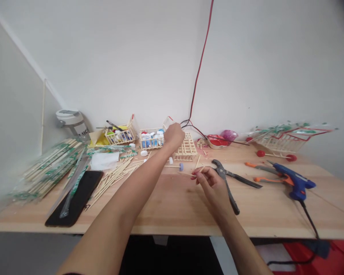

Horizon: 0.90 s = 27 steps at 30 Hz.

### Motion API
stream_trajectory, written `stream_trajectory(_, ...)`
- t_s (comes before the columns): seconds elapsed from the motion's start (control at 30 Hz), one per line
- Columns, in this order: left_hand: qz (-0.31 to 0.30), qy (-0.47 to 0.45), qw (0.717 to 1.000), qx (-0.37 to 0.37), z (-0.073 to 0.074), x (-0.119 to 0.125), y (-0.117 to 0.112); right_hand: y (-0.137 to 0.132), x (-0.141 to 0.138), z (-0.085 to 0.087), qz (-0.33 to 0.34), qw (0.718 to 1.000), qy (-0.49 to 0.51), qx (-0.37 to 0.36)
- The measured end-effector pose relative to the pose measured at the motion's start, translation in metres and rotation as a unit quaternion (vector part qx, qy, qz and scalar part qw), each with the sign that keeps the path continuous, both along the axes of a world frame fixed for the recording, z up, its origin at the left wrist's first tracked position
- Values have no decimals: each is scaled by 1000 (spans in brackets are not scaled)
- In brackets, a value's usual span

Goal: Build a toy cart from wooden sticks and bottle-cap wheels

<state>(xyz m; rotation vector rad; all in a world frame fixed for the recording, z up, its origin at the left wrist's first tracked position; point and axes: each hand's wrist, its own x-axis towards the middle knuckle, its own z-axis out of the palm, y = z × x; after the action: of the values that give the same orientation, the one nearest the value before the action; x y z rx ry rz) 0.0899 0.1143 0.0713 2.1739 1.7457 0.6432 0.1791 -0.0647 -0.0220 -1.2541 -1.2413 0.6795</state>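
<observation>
Your R hand (210,186) fingers clamp wood stick (185,173) at ctr, so hold firm; L hand (174,136) curled by stick rack (187,148), grip unclear.

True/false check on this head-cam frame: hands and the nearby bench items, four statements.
1. The right hand pinches a thin wooden stick. True.
2. The left hand grips the blue hot glue gun. False: the glue gun lies off to the right on the bench, and the left hand is up by a stick lattice frame.
3. Black-handled pliers lie beside the right hand. True.
4. The small stick crate left of the left hand holds only loose sticks. False: it holds plastic bottle caps.
</observation>
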Motion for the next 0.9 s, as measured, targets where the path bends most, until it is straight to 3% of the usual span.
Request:
stream_trajectory(0.13, -43, -69, 991, 103, 8, -17, -24, -10, -6, 1, 26, 993, -100, 63)
stream_trajectory(0.2, -87, -144, 975, 144, 10, -35, -41, -12, -11, 1, 49, 977, -172, 113)
stream_trajectory(0.3, -89, -245, 953, 153, 7, -72, -64, -13, -23, 1, 108, 944, -264, 168)
stream_trajectory(0.4, -81, -341, 930, 109, -8, -111, -79, -9, -41, 4, 147, 915, -331, 175)
stream_trajectory(0.5, -65, -400, 912, 57, -29, -140, -87, -5, -59, 6, 173, 900, -377, 136)
stream_trajectory(0.67, -60, -414, 908, -3, -58, -162, -104, -1, -73, -1, 249, 878, -403, 62)
stream_trajectory(0.77, -66, -440, 895, -30, -66, -162, -114, 0, -67, -5, 259, 882, -389, 61)
stream_trajectory(0.9, -80, -434, 897, -21, -70, -157, -123, 6, -51, 3, 186, 949, -254, 26)
